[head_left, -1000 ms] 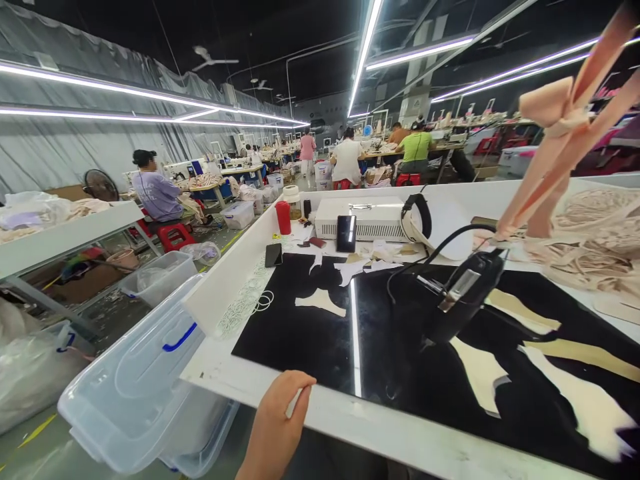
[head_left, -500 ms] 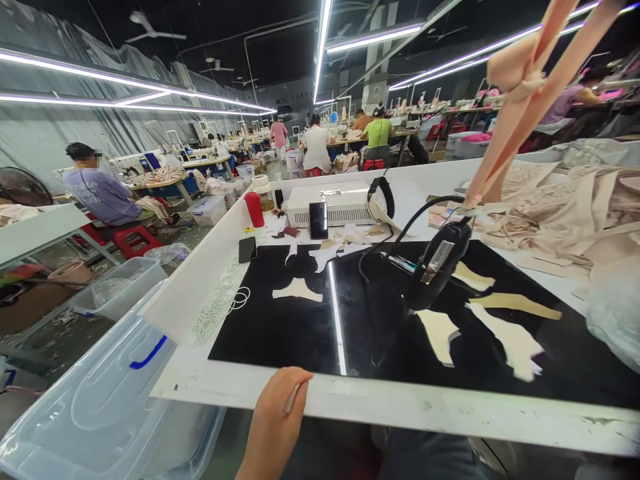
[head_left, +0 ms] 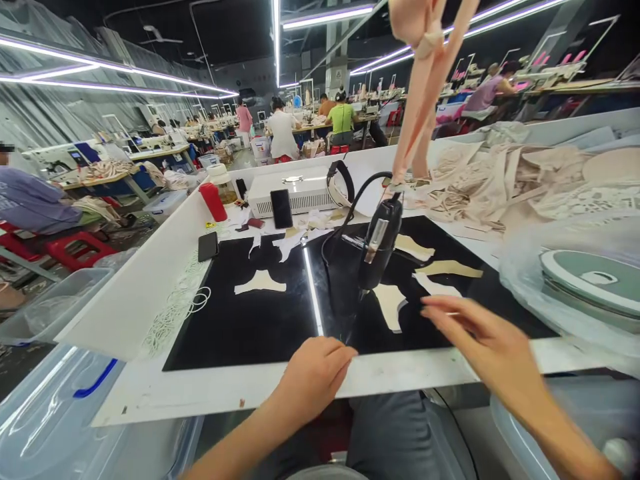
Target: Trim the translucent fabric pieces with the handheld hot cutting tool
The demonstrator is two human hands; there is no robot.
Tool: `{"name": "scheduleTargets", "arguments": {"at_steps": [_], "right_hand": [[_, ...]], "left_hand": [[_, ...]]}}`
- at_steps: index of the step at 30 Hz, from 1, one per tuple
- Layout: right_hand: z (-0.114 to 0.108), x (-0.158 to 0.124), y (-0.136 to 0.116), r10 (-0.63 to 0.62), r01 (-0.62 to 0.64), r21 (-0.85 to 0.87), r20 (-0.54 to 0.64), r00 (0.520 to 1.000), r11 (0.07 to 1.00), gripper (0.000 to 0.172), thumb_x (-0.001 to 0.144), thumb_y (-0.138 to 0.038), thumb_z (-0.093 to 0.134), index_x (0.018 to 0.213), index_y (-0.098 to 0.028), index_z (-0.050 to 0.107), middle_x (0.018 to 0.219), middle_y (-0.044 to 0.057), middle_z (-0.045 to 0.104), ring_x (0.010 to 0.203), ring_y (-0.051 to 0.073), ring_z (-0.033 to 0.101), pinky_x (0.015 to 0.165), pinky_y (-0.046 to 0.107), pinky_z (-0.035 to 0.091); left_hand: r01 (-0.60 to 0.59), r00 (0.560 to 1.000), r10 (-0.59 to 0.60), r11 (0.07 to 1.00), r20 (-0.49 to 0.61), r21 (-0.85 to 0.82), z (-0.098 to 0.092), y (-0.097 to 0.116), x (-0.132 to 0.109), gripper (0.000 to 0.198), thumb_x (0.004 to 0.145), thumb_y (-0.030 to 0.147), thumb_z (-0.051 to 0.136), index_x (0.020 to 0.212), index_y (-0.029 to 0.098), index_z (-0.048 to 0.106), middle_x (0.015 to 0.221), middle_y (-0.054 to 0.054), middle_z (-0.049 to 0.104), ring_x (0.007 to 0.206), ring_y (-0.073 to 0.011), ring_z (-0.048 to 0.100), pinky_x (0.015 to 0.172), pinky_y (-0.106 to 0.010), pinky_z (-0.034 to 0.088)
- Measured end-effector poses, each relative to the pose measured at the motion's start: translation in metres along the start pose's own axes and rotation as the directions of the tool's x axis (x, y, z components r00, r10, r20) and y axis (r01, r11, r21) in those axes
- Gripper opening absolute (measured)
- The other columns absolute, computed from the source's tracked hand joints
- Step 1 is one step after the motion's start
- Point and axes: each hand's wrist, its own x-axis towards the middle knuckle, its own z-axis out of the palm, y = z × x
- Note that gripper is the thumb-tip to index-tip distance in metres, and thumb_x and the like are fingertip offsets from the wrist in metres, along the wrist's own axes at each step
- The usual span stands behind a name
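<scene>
My left hand [head_left: 314, 377] is at the table's front edge, fingers curled together; whatever they may hold is hidden. My right hand [head_left: 483, 333] is over the right front of the black mat [head_left: 240, 333], its fingers bent towards the thumb, with a small pale bit between them too small to name. Just beyond it lies a white cut piece [head_left: 437, 285], partly covered by the hand. A cream piece [head_left: 391, 307] lies between the hands, below a hanging black tool [head_left: 381, 243]. Another cream piece [head_left: 260, 282] rests on the left of the mat.
Pale elastic loops [head_left: 173, 307] lie left of the mat. A phone [head_left: 281, 209] leans on a white box [head_left: 260, 193] at the back. Beige fabric [head_left: 480, 173] is heaped at the right, near a plastic-wrapped green and white object [head_left: 595, 277]. Several people sit beyond.
The view has swung to the right. My right hand has come into view over the mat, and my left hand has moved right along the front edge.
</scene>
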Motion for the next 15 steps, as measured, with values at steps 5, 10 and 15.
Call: {"name": "scheduleTargets", "arguments": {"at_steps": [5,10,15], "right_hand": [[0.028,0.009,0.034,-0.118,0.142,-0.096,0.224,0.967,0.985,0.048,0.095,-0.063,0.042,0.109,-0.027,0.071,0.101,0.006,0.075,0.089,0.025,0.069,0.076,0.038,0.056],[0.045,0.008,0.039,-0.161,0.203,-0.142,0.262,0.951,0.969,0.048,0.098,-0.058,0.038,0.115,-0.026,0.069,0.102,0.008,0.073,0.095,0.028,0.066,0.076,0.04,0.054],[0.052,0.006,0.04,-0.163,0.21,-0.161,0.267,0.95,0.964,0.044,0.1,-0.051,0.036,0.106,-0.026,0.071,0.096,0.007,0.072,0.091,0.026,0.067,0.072,0.037,0.054]], "left_hand": [[-0.112,0.987,0.084,0.972,0.137,0.207,0.022,0.0,0.055,0.022,0.101,0.023,0.049,0.119,0.019,0.061,0.093,-0.003,0.067,0.086,-0.0179,0.066,0.078,-0.031,0.053],[-0.076,0.987,0.03,0.953,0.157,0.295,0.044,0.004,0.083,0.025,0.102,0.033,0.049,0.118,0.017,0.06,0.093,-0.005,0.063,0.081,-0.0189,0.064,0.068,-0.029,0.048],[-0.05,0.986,-0.006,0.944,0.168,0.325,0.055,0.003,0.087,0.036,0.1,0.042,0.053,0.128,0.02,0.057,0.095,-0.005,0.063,0.083,-0.0194,0.064,0.068,-0.029,0.045]]}}
